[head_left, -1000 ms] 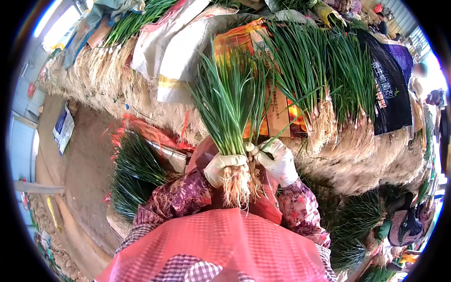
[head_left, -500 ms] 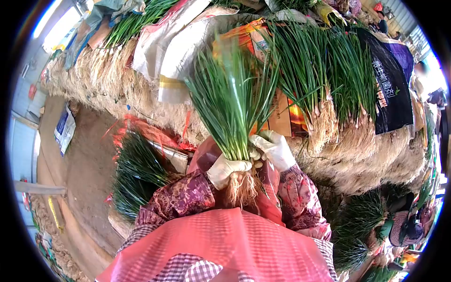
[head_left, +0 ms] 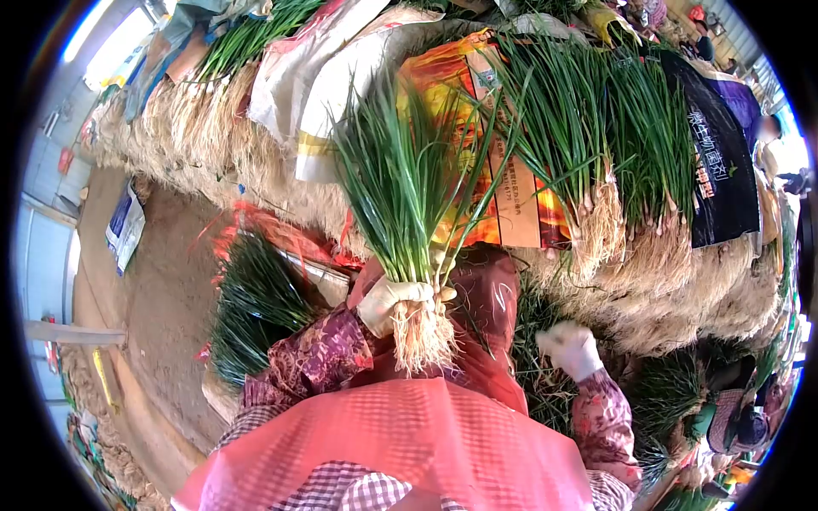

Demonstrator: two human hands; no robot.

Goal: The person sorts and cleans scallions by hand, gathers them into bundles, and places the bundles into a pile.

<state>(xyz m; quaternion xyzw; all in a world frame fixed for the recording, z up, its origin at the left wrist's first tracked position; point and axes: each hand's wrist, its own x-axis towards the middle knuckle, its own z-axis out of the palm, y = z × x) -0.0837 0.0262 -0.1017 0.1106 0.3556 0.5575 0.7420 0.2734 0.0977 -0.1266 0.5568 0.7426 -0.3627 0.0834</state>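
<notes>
My left hand (head_left: 394, 307), in a white glove, is wrapped round the base of a bunch of green onions (head_left: 405, 204). The leaves fan upward, and the pale roots (head_left: 426, 338) hang below the fist. My gloved right hand (head_left: 571, 349) is off to the right, apart from the bunch and above loose green leaves (head_left: 545, 387). Motion blurs its fingers, so I cannot tell whether they hold anything. Under the held bunch is a dark reddish cover over my lap (head_left: 486, 298).
More green onions (head_left: 558, 128) lie on printed sacks (head_left: 515, 192) ahead, above a long bank of roots (head_left: 673, 302). At left are a dark green bundle (head_left: 256, 298), red netting (head_left: 273, 226) and bare floor (head_left: 170, 289). A person in a patterned head covering (head_left: 728, 417) is at lower right.
My right hand has left the bunch and moved down to the right. The left hand keeps hold of the bunch, which has shifted slightly left.
</notes>
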